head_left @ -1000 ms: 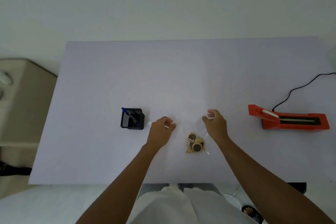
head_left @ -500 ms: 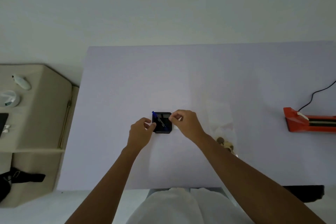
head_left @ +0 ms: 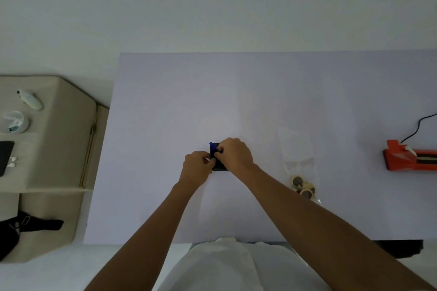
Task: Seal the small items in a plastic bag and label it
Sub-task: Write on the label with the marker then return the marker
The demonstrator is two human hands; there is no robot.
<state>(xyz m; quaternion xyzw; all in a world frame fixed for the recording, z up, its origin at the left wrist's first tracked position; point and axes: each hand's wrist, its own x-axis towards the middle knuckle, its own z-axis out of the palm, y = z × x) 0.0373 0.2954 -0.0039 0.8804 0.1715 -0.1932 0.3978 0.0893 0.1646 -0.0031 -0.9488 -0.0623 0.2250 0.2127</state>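
1. Right hand [head_left: 235, 156] is curled, knuckles up, over a black pen holder [head_left: 220, 168]. Its fingertips are drawn together on the blue pen [head_left: 212, 145] standing in the holder. The pen's top end pokes out just past the forefinger, on the side away from the person.
2. The left hand [head_left: 197, 165] sits just left of the right one, nearly touching it. Its fingers are curled and the thumb tip meets the holder's left edge. Whether it truly grips the holder, or has anything in its palm, cannot be told.
3. Both hands and the holder are over a pale lilac table [head_left: 165, 101].
4. To the right of the right hand, near but apart, a clear plastic bag [head_left: 296, 146] lies flat on the table, its length running away from the person.
5. The small items [head_left: 302, 186], round and tan with dark centres, are bunched in the bag's near end, just beside the right forearm. Whether the bag's mouth is closed cannot be made out.
6. Well to the right of that hand, a red heat sealer [head_left: 402, 160] lies on the table at the frame's edge. A black cord [head_left: 418, 125] leads off beyond it.
7. Far to the left of the left hand, off the table, stands a beige side cabinet [head_left: 59, 149]. It carries a white oval object [head_left: 29, 99], a clear round dish [head_left: 14, 121] and a dark flat device [head_left: 4, 156]. A black bag [head_left: 14, 227] hangs at its near corner.
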